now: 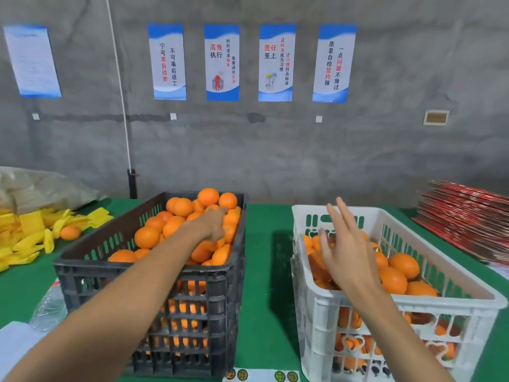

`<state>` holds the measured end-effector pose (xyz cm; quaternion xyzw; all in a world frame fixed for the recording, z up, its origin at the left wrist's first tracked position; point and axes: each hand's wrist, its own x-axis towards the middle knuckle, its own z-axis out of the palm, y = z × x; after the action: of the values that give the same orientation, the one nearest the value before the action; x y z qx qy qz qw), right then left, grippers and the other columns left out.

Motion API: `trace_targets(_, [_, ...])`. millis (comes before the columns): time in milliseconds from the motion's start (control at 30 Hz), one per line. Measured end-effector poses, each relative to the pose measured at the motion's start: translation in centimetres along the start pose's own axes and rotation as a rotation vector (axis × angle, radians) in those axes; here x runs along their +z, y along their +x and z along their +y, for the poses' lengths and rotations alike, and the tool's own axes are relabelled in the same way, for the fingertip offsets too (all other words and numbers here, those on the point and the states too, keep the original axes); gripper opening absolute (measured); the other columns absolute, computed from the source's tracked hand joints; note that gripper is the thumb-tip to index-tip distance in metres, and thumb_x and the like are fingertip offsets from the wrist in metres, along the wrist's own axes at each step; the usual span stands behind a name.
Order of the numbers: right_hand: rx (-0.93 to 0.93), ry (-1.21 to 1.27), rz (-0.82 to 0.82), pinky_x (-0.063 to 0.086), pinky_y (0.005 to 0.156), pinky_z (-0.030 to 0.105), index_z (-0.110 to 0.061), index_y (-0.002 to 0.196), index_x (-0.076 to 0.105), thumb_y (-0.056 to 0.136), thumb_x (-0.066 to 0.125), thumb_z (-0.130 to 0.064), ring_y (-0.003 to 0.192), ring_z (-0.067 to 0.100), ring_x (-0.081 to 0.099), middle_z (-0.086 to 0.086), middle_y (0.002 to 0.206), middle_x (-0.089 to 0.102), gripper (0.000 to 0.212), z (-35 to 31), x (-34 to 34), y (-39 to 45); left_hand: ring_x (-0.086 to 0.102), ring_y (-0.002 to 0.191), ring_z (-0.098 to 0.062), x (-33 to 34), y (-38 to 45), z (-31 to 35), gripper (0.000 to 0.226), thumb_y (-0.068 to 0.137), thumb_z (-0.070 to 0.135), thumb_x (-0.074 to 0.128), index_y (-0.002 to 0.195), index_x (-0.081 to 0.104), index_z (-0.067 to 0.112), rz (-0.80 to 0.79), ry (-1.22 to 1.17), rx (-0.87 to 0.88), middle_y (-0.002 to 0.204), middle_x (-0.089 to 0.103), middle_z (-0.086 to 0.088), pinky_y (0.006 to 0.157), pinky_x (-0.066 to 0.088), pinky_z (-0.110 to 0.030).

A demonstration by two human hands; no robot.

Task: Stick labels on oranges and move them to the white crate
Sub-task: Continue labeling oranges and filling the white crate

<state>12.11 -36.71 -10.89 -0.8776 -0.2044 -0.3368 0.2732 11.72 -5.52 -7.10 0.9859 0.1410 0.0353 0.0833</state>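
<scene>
A black crate (82, 267) piled with oranges (176, 224) stands on the left of the green table. My left hand (212, 224) reaches into its far right part, fingers curled down over an orange (230, 231); the fingertips are hidden among the fruit. A white crate (319, 307) partly filled with oranges (403, 264) stands to the right. Above it my right hand (344, 244) hovers with straight, spread fingers and holds nothing. A white sheet of round labels (261, 376) lies at the near edge between the crates.
Yellow foam sleeves (27, 232) and one loose orange (70, 232) lie at the left, beside a grey sack (41, 188). A stack of red flat cartons (468, 219) sits at the right. Clear plastic (49, 310) lies near left. A grey wall closes the back.
</scene>
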Motion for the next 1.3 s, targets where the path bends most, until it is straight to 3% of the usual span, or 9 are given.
trace_targets(167, [-0.017,0.073,-0.078,0.056,0.076,0.032,-0.024,0.152,0.042,0.104,0.049,-0.033,0.094,0.014,0.066,-0.011,0.167,0.021,0.05,0.1,1.8,-0.8,0.05,0.126,-0.029,1.9,3.2,-1.5,0.057,0.083,0.025,0.065,0.138,0.049,0.022,-0.175,0.435,-0.077,0.132,0.052,-0.001,0.096,0.043,-0.039])
trace_targets(333, [-0.035,0.126,-0.063,0.056,0.08,0.033,-0.019,0.148,0.05,0.103,0.051,-0.03,0.102,0.017,0.067,-0.006,0.161,0.035,0.046,0.5,2.1,-0.7,0.06,0.115,-0.029,1.6,3.8,-0.6,0.047,0.079,0.02,0.079,0.119,0.058,0.012,-0.217,0.353,-0.12,0.125,0.062,-0.007,0.093,0.052,-0.04])
trace_targets(433, [-0.082,0.109,-0.022,0.059,0.079,0.035,-0.018,0.147,0.052,0.103,0.052,-0.028,0.105,0.018,0.068,-0.006,0.158,0.042,0.045,0.2,1.9,-0.9,0.061,0.104,-0.034,-0.3,1.8,0.7,0.035,0.082,0.018,0.076,0.106,0.052,0.011,0.076,0.199,-0.083,0.118,0.06,-0.015,0.079,0.051,-0.041])
trace_targets(600, [-0.27,0.283,-0.04,0.043,0.112,0.03,-0.019,0.151,0.046,0.104,0.054,-0.032,0.135,0.01,0.051,-0.006,0.156,0.045,0.05,-3.0,1.7,-2.0,0.053,0.12,-0.038,-0.9,-5.2,4.8,0.077,0.078,0.028,0.083,0.143,0.046,0.008,0.685,-0.273,0.144,0.132,0.052,-0.017,0.096,0.045,-0.046])
trace_targets(767, [-0.204,0.499,0.035,0.027,0.111,0.006,-0.014,0.156,0.036,0.106,0.05,-0.034,0.139,0.0,0.04,-0.006,0.153,0.045,0.056,-7.0,2.4,-4.9,0.052,0.13,-0.027,3.3,-12.4,8.2,0.077,0.08,0.017,0.084,0.147,0.047,0.005,0.883,-0.399,0.424,0.139,0.054,-0.011,0.1,0.049,-0.04])
trace_targets(833, [-0.246,0.453,0.141,0.034,0.112,0.015,-0.008,0.154,0.038,0.104,0.054,-0.03,0.138,0.007,0.046,0.002,0.153,0.048,0.057,-7.0,2.6,-6.4,0.05,0.134,-0.027,5.0,-13.8,7.9,0.075,0.084,0.014,0.081,0.149,0.044,0.006,0.922,-0.399,0.47,0.144,0.051,-0.011,0.103,0.05,-0.039])
trace_targets(1000, [-0.289,0.449,0.089,0.04,0.111,0.02,-0.003,0.149,0.045,0.103,0.057,-0.031,0.138,0.011,0.049,0.006,0.15,0.052,0.054,-4.5,4.6,-12.0,0.054,0.129,-0.019,11.8,-16.0,7.3,0.076,0.086,0.018,0.08,0.147,0.035,0.023,0.768,-0.571,0.451,0.144,0.046,0.001,0.098,0.052,-0.032])
trace_targets(1167, [-0.158,0.341,-0.386,0.047,0.103,0.026,-0.024,0.151,0.044,0.107,0.048,-0.029,0.125,0.011,0.057,-0.006,0.142,0.058,0.045,0.3,8.0,-18.4,0.053,0.126,-0.021,21.4,-17.1,6.1,0.072,0.094,0.025,0.071,0.147,0.022,0.028,0.241,-0.692,0.173,0.141,0.04,0.003,0.097,0.05,-0.034])
trace_targets(1300, [-0.155,0.197,-0.641,0.043,0.108,0.028,-0.026,0.142,0.051,0.108,0.04,-0.028,0.124,0.011,0.054,-0.006,0.141,0.057,0.037,2.5,10.1,-20.1,0.044,0.134,-0.014,26.1,-18.0,5.0,0.071,0.097,0.035,0.066,0.152,0.021,0.029,0.146,-0.55,0.181,0.147,0.03,0.01,0.104,0.044,-0.027])
